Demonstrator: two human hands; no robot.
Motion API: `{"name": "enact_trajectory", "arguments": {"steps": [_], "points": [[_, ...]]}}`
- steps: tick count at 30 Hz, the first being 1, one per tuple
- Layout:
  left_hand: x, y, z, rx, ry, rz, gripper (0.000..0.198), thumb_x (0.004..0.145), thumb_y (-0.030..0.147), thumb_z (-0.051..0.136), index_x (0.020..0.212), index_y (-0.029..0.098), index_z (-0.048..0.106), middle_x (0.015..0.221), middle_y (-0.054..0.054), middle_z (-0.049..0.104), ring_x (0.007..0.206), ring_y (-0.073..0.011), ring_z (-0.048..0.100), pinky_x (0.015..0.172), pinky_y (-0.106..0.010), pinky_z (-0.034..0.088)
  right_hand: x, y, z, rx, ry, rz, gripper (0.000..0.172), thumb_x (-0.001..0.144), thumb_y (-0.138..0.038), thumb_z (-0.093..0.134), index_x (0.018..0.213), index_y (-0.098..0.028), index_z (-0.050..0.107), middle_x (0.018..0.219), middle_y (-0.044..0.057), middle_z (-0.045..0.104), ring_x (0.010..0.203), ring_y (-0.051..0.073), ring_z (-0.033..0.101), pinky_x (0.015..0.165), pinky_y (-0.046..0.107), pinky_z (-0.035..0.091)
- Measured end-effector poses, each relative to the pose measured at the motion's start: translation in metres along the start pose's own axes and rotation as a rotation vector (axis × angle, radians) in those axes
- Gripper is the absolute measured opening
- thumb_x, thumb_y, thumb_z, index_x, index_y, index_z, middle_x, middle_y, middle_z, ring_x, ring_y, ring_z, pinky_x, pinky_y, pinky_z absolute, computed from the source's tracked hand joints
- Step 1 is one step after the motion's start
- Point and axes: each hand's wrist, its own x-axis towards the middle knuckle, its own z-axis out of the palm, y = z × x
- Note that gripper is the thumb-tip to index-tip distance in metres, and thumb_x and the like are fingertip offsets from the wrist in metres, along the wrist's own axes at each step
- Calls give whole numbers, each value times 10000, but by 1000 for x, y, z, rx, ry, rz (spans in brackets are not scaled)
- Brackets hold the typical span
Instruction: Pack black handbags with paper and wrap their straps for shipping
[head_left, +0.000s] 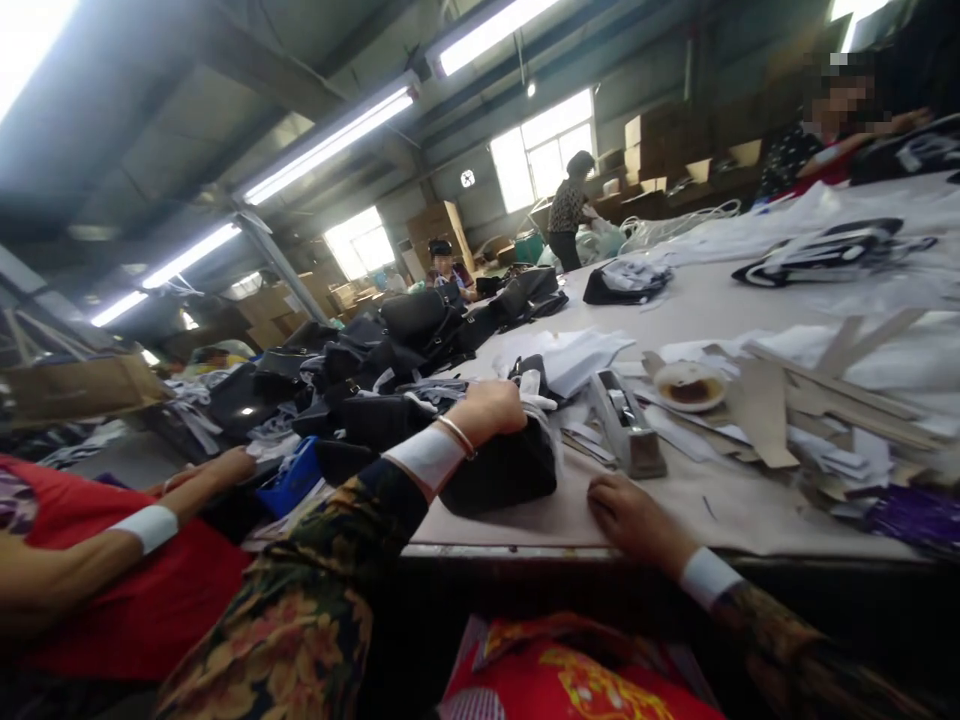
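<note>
My left hand [491, 408] rests on top of a black bag [501, 470] near the table's front edge, fingers curled over its upper side and hidden from view. White paper or cloth pokes out of the bag beside the hand. My right hand [630, 512] lies on the table surface just right of the bag, fingers bent and pressed down on the beige board, with nothing visible in it. Both wrists wear white cuffs under dark floral sleeves.
A metal tool [626, 425] and a small dish of brown glue [688, 386] lie beyond my right hand, with cardboard strips [795, 400] to the right. A pile of black bags [390, 350] fills the left. A co-worker's arm [150, 510] reaches in at left; other people work farther off.
</note>
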Motion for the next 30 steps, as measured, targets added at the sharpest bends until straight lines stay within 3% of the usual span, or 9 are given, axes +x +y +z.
{"name": "enact_trajectory", "arguments": {"steps": [2,5,8,13,16,19,25,27,30], "points": [[-36,18,20,-67,-14,52,354,827,388,703,959,63,758,904,-207,747,853,-319,722,758,-382,552,0,-1,0,-11,23,2,207,935,-164,492,908,-168,698,971,109,678,921,230,624,865,371,509],[-76,23,44,-219,27,199,644,831,560,694,1316,142,625,1118,-175,729,1025,-329,701,864,-401,565,1,-3,-1,-29,45,15,209,926,-170,496,922,-176,704,1010,117,682,948,241,628,865,378,517],[-98,-4,65,-382,157,246,766,815,412,759,1469,140,466,1299,-189,660,1193,-335,636,1032,-441,511,1,-4,-1,-50,36,28,202,926,-184,497,944,-175,698,1006,119,684,946,244,636,875,388,532],[-106,-66,87,-797,333,213,401,806,203,739,1203,172,689,1165,-142,734,1095,-307,681,1013,-457,511,-1,3,3,-104,8,34,306,897,-274,581,1165,-154,665,1189,165,672,1083,288,640,977,451,531],[-94,-94,84,-1370,430,-58,256,717,218,835,955,182,747,874,-66,760,844,-235,713,864,-356,554,-2,8,5,-144,-10,41,509,885,-340,613,1353,-143,578,1307,186,635,1188,314,615,1031,479,514],[-72,-128,77,-1815,607,-404,185,757,264,815,810,169,665,640,0,660,630,-172,667,695,-288,553,-4,12,8,-175,-17,59,534,906,-388,602,1381,-146,564,1313,186,641,1206,315,616,1037,481,518],[-54,-211,92,-2106,861,-828,250,1022,267,430,783,196,451,557,80,460,523,-88,584,724,-282,575,-4,13,12,-201,7,85,445,930,-394,581,1315,-175,623,1278,172,671,1185,306,642,1038,482,525],[-66,-223,110,-2155,864,-925,277,1046,267,341,804,195,453,584,61,488,547,-94,604,722,-282,579,-3,12,11,-199,6,96,434,933,-386,580,1312,-180,623,1274,171,671,1174,303,646,1029,480,531],[-93,-217,142,-2198,776,-980,323,1057,350,306,863,182,502,698,-7,611,643,-136,666,695,-300,587,-2,11,9,-176,-20,108,439,940,-361,569,1338,-179,599,1269,174,665,1165,297,644,1016,472,535]]}}
